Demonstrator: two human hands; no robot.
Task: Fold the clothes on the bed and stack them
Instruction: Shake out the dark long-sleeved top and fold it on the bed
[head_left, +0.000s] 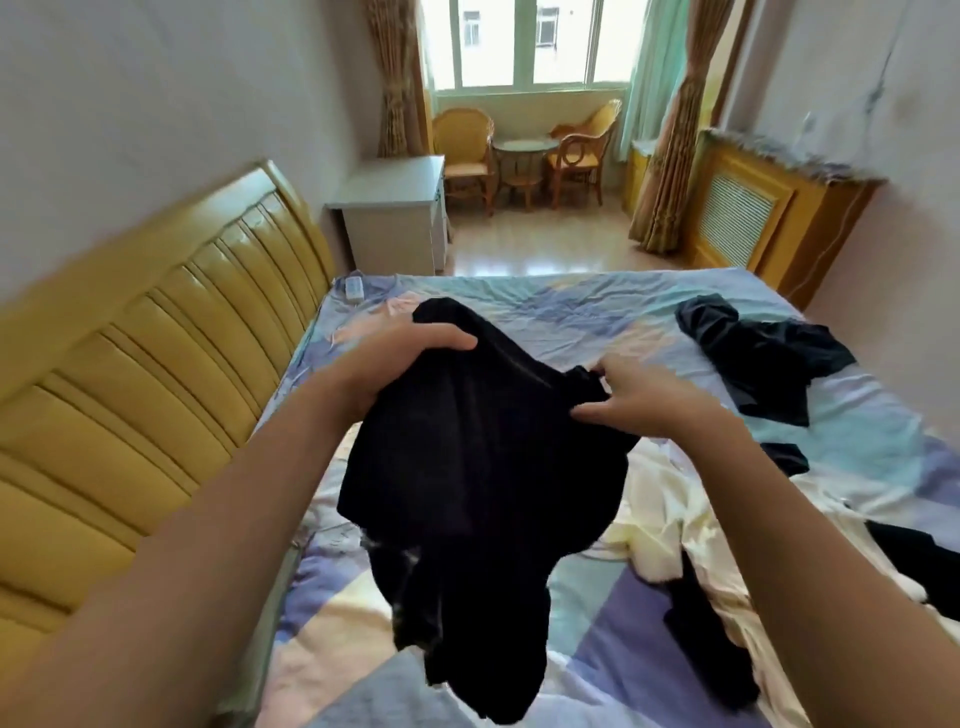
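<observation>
Left hand (400, 358), right hand (641, 397) grip black garment (478, 457) above bed (545, 306).

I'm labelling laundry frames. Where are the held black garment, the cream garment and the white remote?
held black garment (483, 467), head view, middle of hanging cloth
cream garment (660, 530), head view, crumpled middle
white remote (355, 289), head view, its top face

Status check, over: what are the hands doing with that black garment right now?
Left hand and right hand both grip the black garment, held up over the bed. Not folded yet. Dark clothes and pale garment still loose alongside.
</observation>
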